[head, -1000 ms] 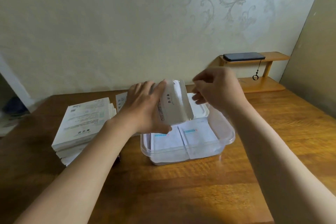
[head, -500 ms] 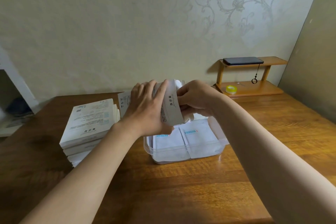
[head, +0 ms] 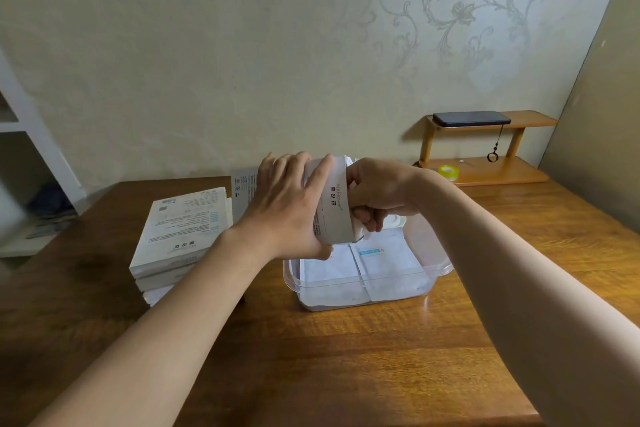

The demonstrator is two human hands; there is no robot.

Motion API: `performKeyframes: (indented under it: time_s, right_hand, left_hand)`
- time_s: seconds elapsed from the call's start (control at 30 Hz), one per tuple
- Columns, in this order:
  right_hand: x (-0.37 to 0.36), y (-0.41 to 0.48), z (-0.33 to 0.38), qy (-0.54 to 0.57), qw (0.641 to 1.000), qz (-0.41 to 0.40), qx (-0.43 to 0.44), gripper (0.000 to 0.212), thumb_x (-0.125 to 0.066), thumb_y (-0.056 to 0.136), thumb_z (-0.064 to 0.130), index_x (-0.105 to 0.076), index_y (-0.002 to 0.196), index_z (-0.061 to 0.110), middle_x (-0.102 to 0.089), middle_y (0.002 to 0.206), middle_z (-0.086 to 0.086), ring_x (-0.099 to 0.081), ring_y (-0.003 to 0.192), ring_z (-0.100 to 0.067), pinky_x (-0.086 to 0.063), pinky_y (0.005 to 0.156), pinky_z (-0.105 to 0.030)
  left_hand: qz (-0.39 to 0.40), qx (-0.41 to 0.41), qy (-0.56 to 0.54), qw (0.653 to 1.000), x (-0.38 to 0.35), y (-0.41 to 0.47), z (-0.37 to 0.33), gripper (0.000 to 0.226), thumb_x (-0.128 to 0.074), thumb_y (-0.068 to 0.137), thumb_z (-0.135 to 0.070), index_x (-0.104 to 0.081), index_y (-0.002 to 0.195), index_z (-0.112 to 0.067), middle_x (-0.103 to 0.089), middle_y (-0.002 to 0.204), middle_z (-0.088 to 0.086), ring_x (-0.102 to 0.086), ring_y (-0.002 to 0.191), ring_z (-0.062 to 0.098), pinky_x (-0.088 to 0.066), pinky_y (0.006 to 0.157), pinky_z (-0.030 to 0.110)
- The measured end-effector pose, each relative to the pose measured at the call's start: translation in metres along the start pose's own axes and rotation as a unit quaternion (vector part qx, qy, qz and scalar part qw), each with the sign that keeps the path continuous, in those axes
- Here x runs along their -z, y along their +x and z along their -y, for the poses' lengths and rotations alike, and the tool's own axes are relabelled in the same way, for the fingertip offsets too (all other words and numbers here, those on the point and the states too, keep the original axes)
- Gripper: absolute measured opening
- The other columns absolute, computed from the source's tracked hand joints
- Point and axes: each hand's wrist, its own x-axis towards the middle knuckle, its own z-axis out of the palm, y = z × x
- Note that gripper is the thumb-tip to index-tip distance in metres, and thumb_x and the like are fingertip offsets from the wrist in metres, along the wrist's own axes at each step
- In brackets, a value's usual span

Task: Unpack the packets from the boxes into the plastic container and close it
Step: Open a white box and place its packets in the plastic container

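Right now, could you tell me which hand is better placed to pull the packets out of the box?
Right hand: it grips at the box's open end, above the container. The left hand grips the box body, steadying it.

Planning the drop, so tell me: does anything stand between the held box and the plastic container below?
Nothing visible does. The box, in the left hand with the right hand at its end, hangs over the open plastic container.
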Motion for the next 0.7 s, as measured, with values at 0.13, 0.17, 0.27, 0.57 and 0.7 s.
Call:
performKeyframes:
  time_s: [0.13,0.17,0.27,0.57,0.7]
  right_hand:
    - [-0.002,0.003,0.002,-0.016,1.0,0.008,0.008,0.027,-0.043,0.092,-0.003,-0.068,0.093,0.005,-0.06,0.054,-0.009,-0.059,0.044,-0.02,-0.051,0.046,-0.028]
    - [-0.003,0.004,0.004,-0.025,1.0,0.003,0.014,0.028,-0.043,0.093,-0.003,-0.069,0.094,0.006,-0.061,0.054,-0.01,-0.06,0.044,-0.021,-0.053,0.046,-0.029]
    - [-0.009,0.01,0.011,-0.036,0.999,-0.018,0.033,0.029,-0.042,0.093,-0.002,-0.07,0.096,0.004,-0.064,0.056,-0.011,-0.061,0.045,-0.022,-0.055,0.047,-0.031]
    - [-0.002,0.02,0.022,0.161,0.98,-0.043,0.109,0.026,-0.046,0.096,-0.005,-0.071,0.091,-0.005,-0.044,0.042,-0.006,-0.037,0.031,-0.015,-0.03,0.034,-0.022]
    - [-0.012,0.031,0.034,0.218,0.968,-0.052,0.112,0.024,-0.048,0.097,-0.003,-0.07,0.089,-0.004,-0.04,0.04,-0.003,-0.031,0.03,-0.012,-0.024,0.033,-0.017]
  left_hand:
    - [0.003,-0.008,0.015,1.0,0.003,-0.002,0.006,0.136,-0.076,0.047,-0.074,-0.013,0.155,-0.02,-0.034,0.14,0.013,-0.031,0.132,0.033,-0.018,0.118,0.054]
    - [0.007,-0.008,0.015,1.0,0.005,-0.002,0.008,0.136,-0.076,0.048,-0.074,-0.012,0.155,-0.02,-0.034,0.141,0.013,-0.031,0.132,0.033,-0.018,0.118,0.052]
    - [0.021,-0.006,0.007,1.0,0.009,-0.002,0.018,0.135,-0.074,0.049,-0.076,-0.011,0.156,-0.022,-0.034,0.141,0.011,-0.033,0.131,0.031,-0.022,0.117,0.05]
    - [0.01,0.012,-0.011,1.0,0.042,0.009,0.037,0.133,-0.068,0.048,-0.077,-0.011,0.157,-0.025,-0.033,0.143,0.008,-0.03,0.132,0.032,-0.023,0.115,0.046]
    - [0.028,0.023,-0.026,0.999,0.051,0.004,0.058,0.134,-0.064,0.047,-0.082,-0.01,0.157,-0.029,-0.033,0.145,0.004,-0.029,0.135,0.029,-0.025,0.116,0.046]
